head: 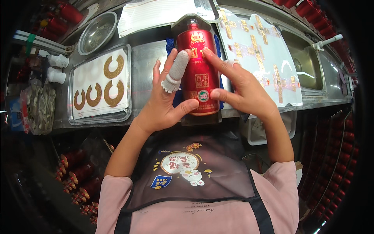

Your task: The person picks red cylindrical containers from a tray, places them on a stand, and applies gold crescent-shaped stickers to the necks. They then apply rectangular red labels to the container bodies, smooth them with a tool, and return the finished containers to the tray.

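A glossy red bottle [201, 68] with gold lettering and a round green-and-white emblem lies on its back in a dark holder [201, 120], neck pointing away from me. My left hand [157, 108] is spread along its left side, thumb on the lower part and index fingertip by the upper gold characters. A grey knitted finger cot [178, 70] covers that index finger. From the right, my right hand [249, 90] rests its index fingertip on a gold character, with the thumb by the emblem. Something white shows at another right finger, mostly hidden.
To the left, a metal tray [128, 108] holds a sheet of gold C-shaped stickers [114, 93], with a metal bowl [98, 33] behind. A gold sticker sheet [248, 70] lies right, before a sink [304, 58]. Paper sheets [152, 17] are stacked at the back. Red bottles [336, 166] stand below right.
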### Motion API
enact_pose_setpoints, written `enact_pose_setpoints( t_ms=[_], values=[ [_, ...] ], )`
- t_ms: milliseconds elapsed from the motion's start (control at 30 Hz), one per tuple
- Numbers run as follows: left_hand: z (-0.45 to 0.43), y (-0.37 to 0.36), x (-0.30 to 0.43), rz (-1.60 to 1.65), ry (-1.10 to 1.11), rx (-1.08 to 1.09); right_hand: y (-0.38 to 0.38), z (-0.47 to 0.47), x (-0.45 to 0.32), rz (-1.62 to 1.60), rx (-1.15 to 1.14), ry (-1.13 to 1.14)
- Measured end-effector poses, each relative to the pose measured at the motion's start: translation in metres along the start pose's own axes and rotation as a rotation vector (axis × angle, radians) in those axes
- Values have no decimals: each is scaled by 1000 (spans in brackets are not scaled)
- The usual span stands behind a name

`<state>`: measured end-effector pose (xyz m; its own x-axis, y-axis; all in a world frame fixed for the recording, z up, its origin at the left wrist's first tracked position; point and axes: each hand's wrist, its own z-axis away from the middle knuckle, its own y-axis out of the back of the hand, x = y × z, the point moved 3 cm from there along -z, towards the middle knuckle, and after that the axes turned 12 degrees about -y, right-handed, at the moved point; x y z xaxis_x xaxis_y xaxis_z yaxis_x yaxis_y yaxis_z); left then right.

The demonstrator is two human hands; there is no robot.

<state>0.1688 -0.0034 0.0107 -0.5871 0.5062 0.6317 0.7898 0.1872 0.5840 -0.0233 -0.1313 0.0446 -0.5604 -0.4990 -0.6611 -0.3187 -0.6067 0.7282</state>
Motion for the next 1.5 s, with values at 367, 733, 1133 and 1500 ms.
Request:
enact_pose_setpoints(
  t_ms=[367, 733, 1133, 1500],
  values=[
    [0, -1, -3, 37, 7, 1, -3, 1, 5, -26, -20, 10],
    [3, -1, -6, 30, 20, -16, -11, 1, 23, -104, 55, 95],
    [3, -6, 1, 39, -8, -11, 1, 23, 66, -1043, 342, -125],
    [11, -11, -5, 230, 93, 137, 61, -78, -64, 130, 728, 502]
  ],
)
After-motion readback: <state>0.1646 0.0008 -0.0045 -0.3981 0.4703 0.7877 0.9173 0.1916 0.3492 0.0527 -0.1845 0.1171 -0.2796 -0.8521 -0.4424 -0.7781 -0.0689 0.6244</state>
